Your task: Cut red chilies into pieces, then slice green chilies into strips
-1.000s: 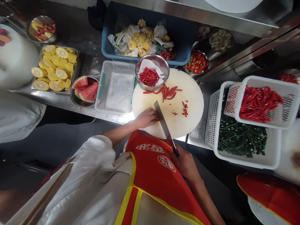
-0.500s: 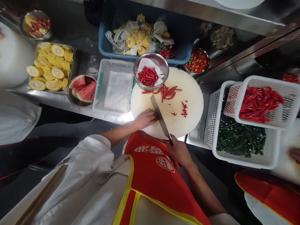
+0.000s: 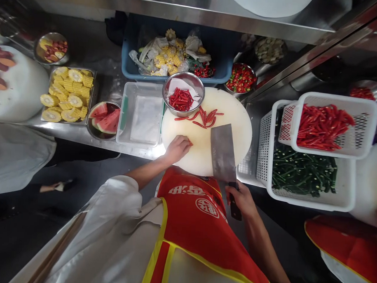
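Note:
My right hand grips the dark handle of a cleaver. Its broad blade lies nearly flat over the right part of the round white cutting board, covering what is under it. The fingers of my left hand are closed on a red chili pepper, whose end pokes out on the right. Several loose whole red chilies lie on the board beyond both hands. At the board's far left edge stands a steel bowl with paper and red chilies in it.
Left of the board are a clear plastic tub, a bowl of watermelon and a tray of corn pieces. A blue bin stands behind. To the right, white baskets hold red chilies and green vegetables. Another person's red apron shows at lower right.
The cleaver has moved right, away from my left hand, and turned from edge-down to nearly flat. It now covers the spot where small cut chili pieces lay. The view has shifted slightly.

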